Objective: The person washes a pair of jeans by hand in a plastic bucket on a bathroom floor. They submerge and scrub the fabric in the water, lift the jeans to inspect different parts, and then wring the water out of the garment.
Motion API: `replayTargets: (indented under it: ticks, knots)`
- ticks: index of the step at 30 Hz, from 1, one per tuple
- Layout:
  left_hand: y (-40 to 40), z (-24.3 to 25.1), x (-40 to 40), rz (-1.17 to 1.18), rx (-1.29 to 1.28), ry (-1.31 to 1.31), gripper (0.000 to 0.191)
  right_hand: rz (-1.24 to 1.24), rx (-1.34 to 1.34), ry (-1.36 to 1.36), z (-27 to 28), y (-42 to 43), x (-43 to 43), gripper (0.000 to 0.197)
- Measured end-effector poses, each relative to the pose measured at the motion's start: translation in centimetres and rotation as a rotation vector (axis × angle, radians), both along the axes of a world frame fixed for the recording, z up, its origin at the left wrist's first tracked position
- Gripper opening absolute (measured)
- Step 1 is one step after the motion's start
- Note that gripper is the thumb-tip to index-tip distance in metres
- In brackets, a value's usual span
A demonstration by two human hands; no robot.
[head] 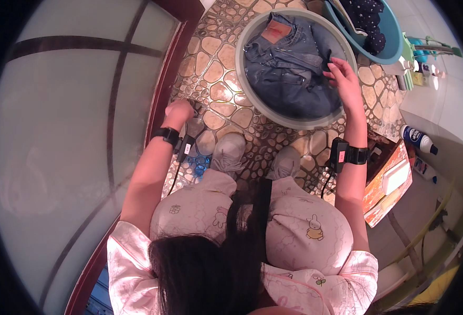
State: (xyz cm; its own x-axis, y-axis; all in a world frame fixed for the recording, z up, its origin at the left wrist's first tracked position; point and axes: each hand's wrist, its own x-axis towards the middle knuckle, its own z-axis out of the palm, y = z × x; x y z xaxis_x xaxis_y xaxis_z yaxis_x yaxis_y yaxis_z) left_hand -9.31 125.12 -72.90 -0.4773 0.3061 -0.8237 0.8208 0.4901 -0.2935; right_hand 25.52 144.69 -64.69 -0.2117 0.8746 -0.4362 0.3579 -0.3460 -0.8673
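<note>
A pair of blue denim jeans [282,84] with a brown leather patch lies bunched and wet in a round pale grey basin [242,90]. Over the basin's right side is my right hand [343,78], its fingers spread at the edge of the denim. I see nothing gripped in it. Away from the basin, my left hand [179,110] is curled low beside the dark red door frame [162,82]. Its fingers are mostly hidden, so whether it holds anything is unclear. Each wrist wears a black strap with a small box and cable.
A blue basin [397,49] holding navy star-patterned cloth [373,27] stands at upper right. Small bottles [424,75] line the wall below it. On the right are a worn wooden stool [373,204] with a white block on it, and a blue-and-white bottle [417,138]. Pebble-patterned tiles [212,84] cover the floor.
</note>
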Motion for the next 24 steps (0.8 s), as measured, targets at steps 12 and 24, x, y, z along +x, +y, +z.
replayTargets:
  ticks: [12, 24]
  knots:
    - [7.9, 3.0, 2.2, 0.117, 0.423, -0.090, 0.041, 0.037, 0.071, -0.027, -0.7, -0.5, 0.1, 0.038]
    - [19.0, 1.7, 3.9, 0.151, 0.907, -0.159, 0.081, 0.056, 0.189, -0.136, -0.7, -1.7, 2.2, 0.035]
